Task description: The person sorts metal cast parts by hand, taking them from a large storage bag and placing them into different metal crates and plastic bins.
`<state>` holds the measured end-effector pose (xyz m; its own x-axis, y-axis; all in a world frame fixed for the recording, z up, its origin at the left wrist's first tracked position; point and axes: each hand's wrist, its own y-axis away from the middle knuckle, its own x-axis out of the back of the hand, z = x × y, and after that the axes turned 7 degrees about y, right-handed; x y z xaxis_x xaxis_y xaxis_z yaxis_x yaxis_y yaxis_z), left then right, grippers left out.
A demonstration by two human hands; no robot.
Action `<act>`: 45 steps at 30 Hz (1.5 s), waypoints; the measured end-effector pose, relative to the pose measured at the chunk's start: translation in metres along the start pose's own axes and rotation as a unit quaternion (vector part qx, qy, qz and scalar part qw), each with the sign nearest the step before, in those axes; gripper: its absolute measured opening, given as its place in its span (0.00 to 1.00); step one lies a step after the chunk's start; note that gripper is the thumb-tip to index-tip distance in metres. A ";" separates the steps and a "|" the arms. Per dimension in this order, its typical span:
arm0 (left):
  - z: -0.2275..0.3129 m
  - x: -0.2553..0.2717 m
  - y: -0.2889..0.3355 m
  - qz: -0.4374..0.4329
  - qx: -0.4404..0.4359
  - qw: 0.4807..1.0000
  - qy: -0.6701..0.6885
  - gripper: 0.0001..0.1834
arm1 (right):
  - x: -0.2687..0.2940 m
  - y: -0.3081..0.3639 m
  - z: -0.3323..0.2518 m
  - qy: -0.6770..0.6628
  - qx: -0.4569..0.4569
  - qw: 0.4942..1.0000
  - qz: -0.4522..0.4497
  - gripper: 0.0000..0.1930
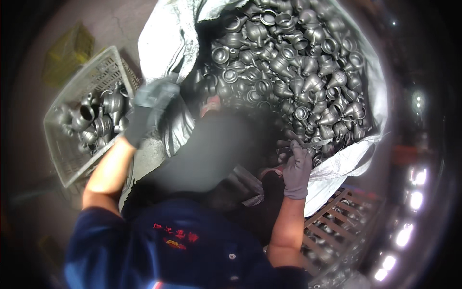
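A big white woven sack (163, 43) lies open in front of me, filled with a heap of dark grey cast metal parts (288, 62) with round openings. My right hand (297, 166), in a grey glove, is at the sack's near rim, its fingers closed on a dark metal part (285, 145) from the heap's edge. My left hand (150, 107), also gloved and blurred by motion, hovers between the sack's left wall and a white plastic basket (67, 164). Whether it holds anything cannot be told. Several similar metal parts (96, 120) lie in the basket.
A wooden pallet (337, 212) shows under the sack at the lower right. A yellow crate (67, 55) stands on the concrete floor behind the basket. My dark-clothed lap fills the middle. Bright lights (414, 192) line the right rim.
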<state>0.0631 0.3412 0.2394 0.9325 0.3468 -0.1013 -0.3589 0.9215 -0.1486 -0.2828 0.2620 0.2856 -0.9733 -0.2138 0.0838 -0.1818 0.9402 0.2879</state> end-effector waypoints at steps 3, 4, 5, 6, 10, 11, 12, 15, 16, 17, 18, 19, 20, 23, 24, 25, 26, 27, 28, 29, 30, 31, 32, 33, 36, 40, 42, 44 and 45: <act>-0.058 -0.079 -0.041 -0.092 -0.025 0.984 -0.152 0.18 | -0.005 0.000 -0.004 0.075 0.001 0.996 0.047 0.16; -0.088 -0.088 -0.055 -0.112 -0.051 0.960 -0.251 0.18 | -0.009 0.001 -0.004 0.073 0.000 0.995 0.065 0.16; -0.118 -0.096 -0.069 -0.130 -0.078 0.925 -0.348 0.19 | -0.012 0.000 -0.006 0.071 -0.001 0.994 0.084 0.16; -0.144 -0.101 -0.082 -0.194 -0.020 0.886 -0.420 0.22 | -0.012 0.003 -0.015 0.012 -0.068 0.995 0.069 0.16; -0.241 -0.091 -0.099 -0.316 -0.040 0.696 -0.644 0.25 | 0.002 0.007 -0.023 0.127 -0.046 0.990 0.045 0.17; -0.307 -0.017 -0.095 -0.100 -0.100 0.768 -0.624 0.21 | -0.018 0.003 -0.026 0.112 -0.039 0.993 0.006 0.17; -0.292 -0.078 -0.105 -0.148 -0.092 0.764 -0.621 0.18 | 0.003 0.006 -0.019 0.126 -0.025 0.990 0.059 0.17; -0.303 -0.071 -0.119 -0.188 -0.035 0.792 -0.579 0.18 | 0.007 0.006 -0.020 0.097 0.010 0.994 0.049 0.17; -0.305 -0.057 -0.123 -0.203 -0.001 0.803 -0.561 0.17 | 0.002 0.005 -0.023 0.079 0.019 0.995 0.058 0.16; -0.304 -0.046 -0.128 -0.213 0.031 0.813 -0.541 0.17 | -0.001 0.005 -0.026 0.062 0.031 0.995 0.065 0.16; -0.301 -0.033 -0.132 -0.222 0.063 0.821 -0.522 0.17 | 0.000 0.004 -0.023 0.058 0.034 0.996 0.060 0.16; -0.297 -0.020 -0.133 -0.228 0.094 0.828 -0.503 0.16 | 0.003 0.002 -0.015 0.075 0.069 0.994 0.026 0.15; -0.229 -0.106 -0.120 -0.250 -0.032 0.839 -0.483 0.12 | 0.033 0.010 -0.004 0.117 0.089 0.988 0.056 0.15; -0.208 -0.062 -0.124 -0.179 0.110 0.948 -0.238 0.08 | 0.014 0.006 -0.011 0.060 0.062 0.996 -0.002 0.14; -0.152 -0.106 -0.121 -0.141 0.272 0.946 -0.111 0.06 | 0.022 0.008 -0.010 0.065 0.063 0.996 0.023 0.14; -0.128 -0.114 -0.119 -0.142 0.277 0.946 -0.092 0.07 | 0.019 0.008 -0.014 0.074 0.101 0.992 0.030 0.13; -0.109 -0.124 -0.115 -0.151 0.232 0.961 0.001 0.08 | 0.016 0.007 -0.014 0.082 0.137 0.987 0.037 0.12; -0.091 -0.135 -0.111 -0.162 0.187 0.964 0.095 0.09 | 0.014 0.006 -0.012 0.041 0.104 0.992 0.057 0.11; -0.073 -0.146 -0.109 -0.170 0.179 0.964 0.095 0.09 | 0.012 0.002 -0.009 0.064 0.115 0.989 0.069 0.11; -0.054 -0.155 -0.106 -0.172 0.215 0.955 0.109 0.08 | 0.008 -0.002 -0.007 0.086 0.125 0.985 0.083 0.11; -0.034 -0.166 -0.103 -0.174 0.252 0.944 0.122 0.07 | 0.001 -0.006 -0.007 0.080 0.181 0.974 0.114 0.12; -0.013 -0.176 -0.099 -0.185 0.246 0.944 0.122 0.07 | -0.001 -0.008 -0.007 0.075 0.235 0.958 0.147 0.12; 0.012 -0.184 -0.093 -0.206 0.247 0.932 0.167 0.08 | 0.004 -0.007 -0.007 0.155 0.239 0.948 0.139 0.12; 0.032 -0.190 -0.090 -0.229 0.249 0.917 0.211 0.09 | 0.005 0.000 -0.024 0.455 0.318 0.809 0.194 0.11; 0.056 -0.206 -0.082 -0.220 0.252 0.902 0.272 0.09 | 0.003 -0.010 -0.005 -0.028 0.234 0.957 0.170 0.11; 0.076 -0.228 -0.068 -0.269 0.317 0.800 0.433 0.14 | 0.027 0.000 -0.002 -0.087 0.133 0.976 0.148 0.10; 0.060 -0.238 -0.071 -0.225 0.343 0.773 0.484 0.18 | 0.037 0.000 0.005 -0.068 0.131 0.988 0.047 0.10; 0.048 -0.241 -0.070 -0.220 0.355 0.742 0.525 0.19 | 0.032 0.007 0.000 -0.173 0.097 0.980 0.015 0.09; 0.047 -0.243 -0.068 -0.212 0.368 0.708 0.565 0.20 | 0.031 0.010 -0.002 -0.275 0.058 0.959 -0.018 0.09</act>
<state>-0.1368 0.2020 0.3199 0.1728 0.0349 -0.9843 0.4497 0.8864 0.1104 -0.3143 0.2642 0.2931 -0.8867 -0.1047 -0.4503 -0.2000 0.9650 0.1695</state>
